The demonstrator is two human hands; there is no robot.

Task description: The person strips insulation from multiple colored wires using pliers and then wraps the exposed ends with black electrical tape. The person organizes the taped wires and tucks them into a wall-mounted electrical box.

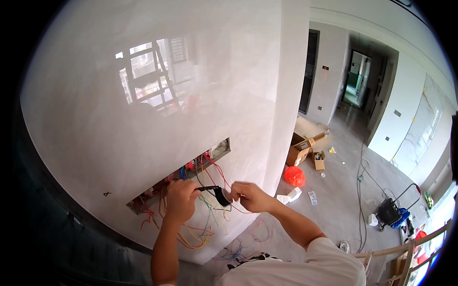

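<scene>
My left hand [181,196] is closed in front of a long slot cut in the wall, pinching one end of a thin black strip. The strip stretches to a black roll that looks like electrical tape [222,197]. At the roll's right side, my right hand [251,196] is closed with bent fingers, gripping its edge. Behind both hands, the recessed slot [220,149] holds red boxes and many loose wires. Red, yellow, green and blue wires [202,232] hang from it below my hands. The fingertips of my left hand are partly hidden.
The glossy pale wall [238,62] ends at a corner on the right. Beyond it on the floor lie cardboard boxes [298,155], a red plastic bag [295,176], a long cable [360,205] and a black cart [390,212]. A curved wooden rail [405,248] stands at lower right.
</scene>
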